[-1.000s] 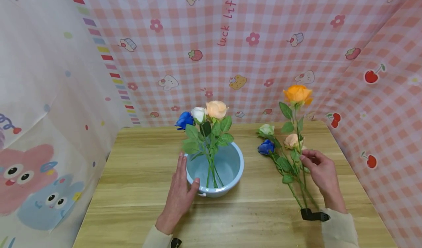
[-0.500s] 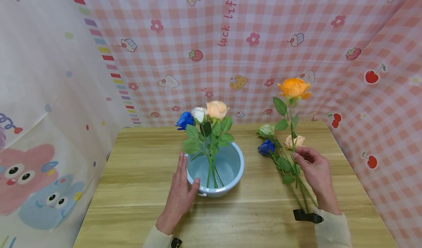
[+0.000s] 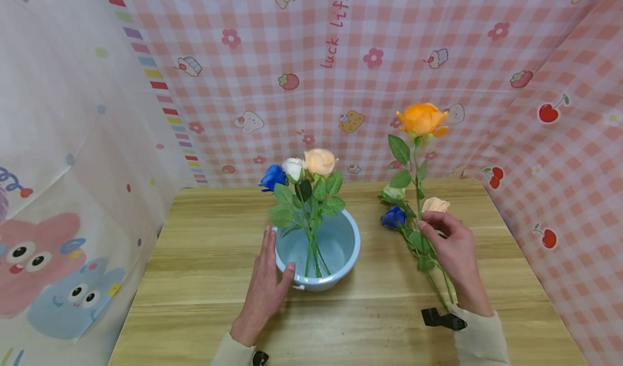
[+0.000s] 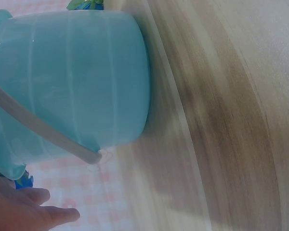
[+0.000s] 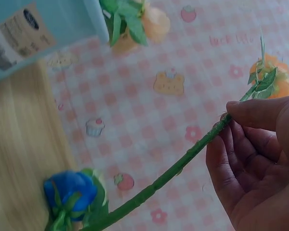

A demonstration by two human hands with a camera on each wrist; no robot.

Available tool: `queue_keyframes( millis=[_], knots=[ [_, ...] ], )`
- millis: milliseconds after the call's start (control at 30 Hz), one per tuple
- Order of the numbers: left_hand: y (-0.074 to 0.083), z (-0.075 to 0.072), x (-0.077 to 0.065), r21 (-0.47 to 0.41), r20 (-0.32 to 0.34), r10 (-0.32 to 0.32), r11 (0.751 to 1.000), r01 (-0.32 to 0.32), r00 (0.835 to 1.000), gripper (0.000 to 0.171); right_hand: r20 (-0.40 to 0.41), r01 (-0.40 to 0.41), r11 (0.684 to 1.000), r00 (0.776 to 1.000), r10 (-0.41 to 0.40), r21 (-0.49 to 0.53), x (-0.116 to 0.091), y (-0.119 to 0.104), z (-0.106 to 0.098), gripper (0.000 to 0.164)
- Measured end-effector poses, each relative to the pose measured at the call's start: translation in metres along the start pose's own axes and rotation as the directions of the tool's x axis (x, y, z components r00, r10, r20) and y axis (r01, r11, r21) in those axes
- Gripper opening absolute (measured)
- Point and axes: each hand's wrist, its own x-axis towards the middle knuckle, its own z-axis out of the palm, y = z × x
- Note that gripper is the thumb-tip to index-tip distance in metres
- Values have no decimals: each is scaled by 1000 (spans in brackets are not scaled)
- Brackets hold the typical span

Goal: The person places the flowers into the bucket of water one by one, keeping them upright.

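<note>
Between thumb and fingers, my right hand (image 3: 455,252) pinches the stem of an orange rose (image 3: 422,120), held upright above the flowers at the right; the green stem (image 5: 169,174) shows in the right wrist view. My left hand (image 3: 264,286) lies against the left side of a light blue bucket (image 3: 356,244), fingers extended along its rim. The left wrist view shows the bucket wall (image 4: 72,82) and its handle (image 4: 48,129). Inside the bucket stand a blue rose (image 3: 273,178), a white rose (image 3: 293,170) and a peach rose (image 3: 320,161).
On the wooden table (image 3: 194,268), right of the bucket, lie another blue rose (image 3: 393,218), a pale green rose (image 3: 393,193) and a second peach rose (image 3: 436,205), partly behind my right hand. Checkered cloth (image 3: 302,112) hangs behind the table.
My right hand has moved left with the orange rose, whose bloom has risen and come away from the lying flowers. The left hand and bucket have stayed put.
</note>
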Motion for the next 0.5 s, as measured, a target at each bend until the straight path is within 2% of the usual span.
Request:
queue_keyframes(
  millis=[133, 400, 500],
  knots=[
    [0, 0, 0, -4, 6, -6, 1000, 6, 1000, 81, 29, 12, 1000, 1000, -11, -4, -1, -9, 7, 21],
    [0, -1, 0, -4, 9, -12, 1000, 12, 1000, 81, 98, 93, 994, 990, -98, 58, -2, -25, 19, 19],
    [1, -1, 0, -6, 7, -11, 1000, 11, 1000, 81, 119, 99, 992, 987, -108, 76, -4, -30, 24, 19]
  ],
)
